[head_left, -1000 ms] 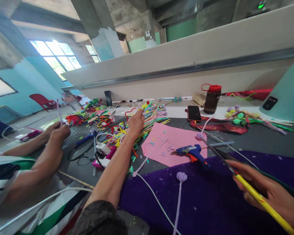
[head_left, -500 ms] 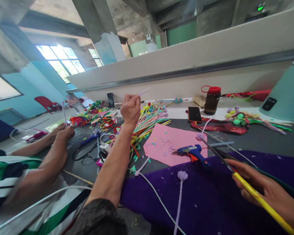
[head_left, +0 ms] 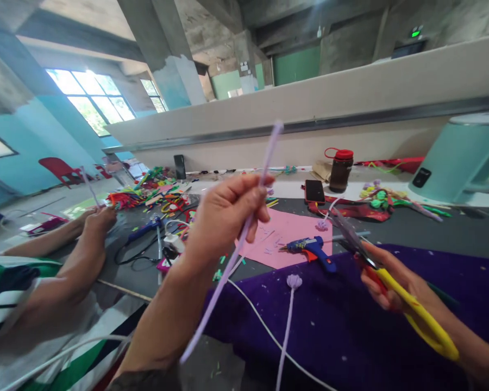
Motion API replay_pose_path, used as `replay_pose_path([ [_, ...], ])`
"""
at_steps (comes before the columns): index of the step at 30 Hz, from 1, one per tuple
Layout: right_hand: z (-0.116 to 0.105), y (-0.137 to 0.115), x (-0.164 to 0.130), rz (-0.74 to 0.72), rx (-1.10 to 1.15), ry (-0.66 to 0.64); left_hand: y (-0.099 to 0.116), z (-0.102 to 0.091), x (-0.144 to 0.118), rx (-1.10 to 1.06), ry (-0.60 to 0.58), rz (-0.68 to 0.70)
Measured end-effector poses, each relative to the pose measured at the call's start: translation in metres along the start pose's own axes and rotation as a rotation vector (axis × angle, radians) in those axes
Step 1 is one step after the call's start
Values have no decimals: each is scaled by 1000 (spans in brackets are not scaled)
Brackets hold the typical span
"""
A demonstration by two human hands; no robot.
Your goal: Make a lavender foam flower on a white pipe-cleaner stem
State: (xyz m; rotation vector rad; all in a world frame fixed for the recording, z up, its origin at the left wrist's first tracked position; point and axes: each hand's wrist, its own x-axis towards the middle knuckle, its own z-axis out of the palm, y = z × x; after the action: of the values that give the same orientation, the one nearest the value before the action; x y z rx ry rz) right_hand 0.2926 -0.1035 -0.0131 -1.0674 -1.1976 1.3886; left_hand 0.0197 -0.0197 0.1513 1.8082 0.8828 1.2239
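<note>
The left hand pinches a long lilac fuzzy pipe cleaner between thumb and fingers, held slanted in the air in front of the pink paper sheet; its upper tip is blurred. The right hand is closed around yellow-handled scissors, raised just right of the pink sheet over the purple cloth; the handle loops run off near the frame edge. A blue glue gun lies on the sheet's near edge. Left of the sheet, a co-worker's hands hold something thin, hard to make out.
</note>
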Motion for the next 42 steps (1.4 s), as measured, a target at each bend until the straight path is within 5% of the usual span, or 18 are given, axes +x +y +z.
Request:
replay_pose_path([
  [2,8,-6,6,-46,61,-99,-24,5,-12,-136,-149,-219],
  [6,24,-23,30,-143,-140,-210,-84,12,-23,-299,-241,-462],
  [12,40,-37,63,-162,-662,-166,-131,19,-24,-483,-237,-553],
  [17,46,-37,64,-35,-873,-143,-141,14,-25,-543,-234,-553],
  [42,66,-34,56,-50,-741,-182,-145,17,-37,-491,-475,-577],
])
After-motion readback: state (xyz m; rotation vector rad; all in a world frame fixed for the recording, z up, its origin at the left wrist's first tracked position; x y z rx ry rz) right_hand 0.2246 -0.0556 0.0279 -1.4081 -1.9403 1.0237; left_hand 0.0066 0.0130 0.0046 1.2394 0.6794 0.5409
